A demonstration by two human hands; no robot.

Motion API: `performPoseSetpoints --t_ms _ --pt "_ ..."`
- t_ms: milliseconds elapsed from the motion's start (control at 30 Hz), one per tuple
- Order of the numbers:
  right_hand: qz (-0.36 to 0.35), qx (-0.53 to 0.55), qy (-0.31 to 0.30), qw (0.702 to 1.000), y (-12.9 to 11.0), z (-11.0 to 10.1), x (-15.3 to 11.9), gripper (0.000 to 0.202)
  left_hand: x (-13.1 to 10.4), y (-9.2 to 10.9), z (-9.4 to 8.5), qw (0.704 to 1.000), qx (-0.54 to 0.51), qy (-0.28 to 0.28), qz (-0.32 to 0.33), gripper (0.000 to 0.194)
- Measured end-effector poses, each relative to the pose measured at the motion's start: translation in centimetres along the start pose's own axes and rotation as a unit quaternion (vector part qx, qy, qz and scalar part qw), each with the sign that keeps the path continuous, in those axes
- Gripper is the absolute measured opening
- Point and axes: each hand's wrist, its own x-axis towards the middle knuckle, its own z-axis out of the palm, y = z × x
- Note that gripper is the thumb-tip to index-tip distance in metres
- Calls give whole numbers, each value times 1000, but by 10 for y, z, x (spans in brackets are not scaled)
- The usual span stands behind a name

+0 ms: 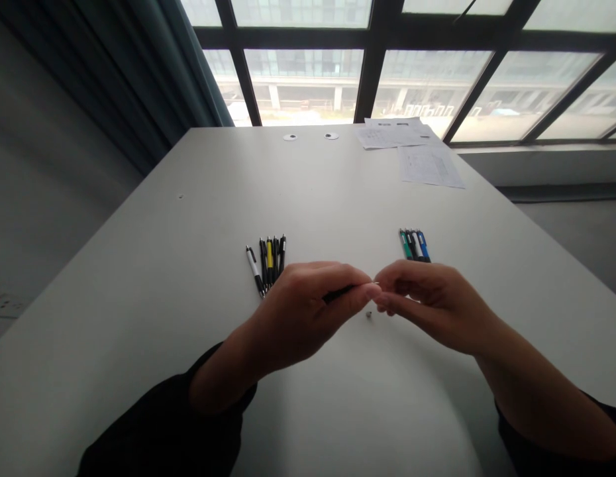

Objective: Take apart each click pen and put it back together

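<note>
My left hand (308,308) is closed around a dark pen (336,293), most of which its fingers hide. A thin, pale tip pokes out past the thumb. My right hand (434,298) meets it there, thumb and fingers pinched together at the tip; what they hold, if anything, is too small to make out. Just below the fingertips, a small metallic pen part (368,315) lies on the white table (298,205). Beyond my left hand is a fanned group of pens (269,258) with white, yellow and black barrels, partly covered by the hand.
Behind my right hand lies a second group of pens (414,245), green, black, white and blue. Printed papers (430,165) rest at the table's far right. Two white oval pieces (290,138) with dark spots sit near the far edge, before the windows. A curtain (154,66) hangs at left.
</note>
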Motion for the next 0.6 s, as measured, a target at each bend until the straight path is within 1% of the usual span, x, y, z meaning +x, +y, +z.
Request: performPoseSetpoints --t_ms 67,133,200,267,333,467,600 --pt "-53 74 48 995 -7 2 -5 10 -1 0 0 998 -46 -31 -37 18" --pt "-84 89 80 989 -9 6 -7 11 -1 1 0 992 -86 -51 -80 22" --pt "-107 90 96 986 -8 10 -7 17 -1 1 0 985 -112 -58 -115 25" --pt "-128 86 96 983 -6 11 -6 23 -1 1 0 981 -128 -62 -133 28" --pt "-147 70 95 982 -6 10 -5 26 0 1 1 978 -138 -68 -141 31" --pt "-163 33 98 981 -9 8 -4 19 0 0 1 972 -146 -96 -160 36" --pt "-144 -7 52 988 -9 3 -5 9 1 0 1 966 -141 -129 -176 39"
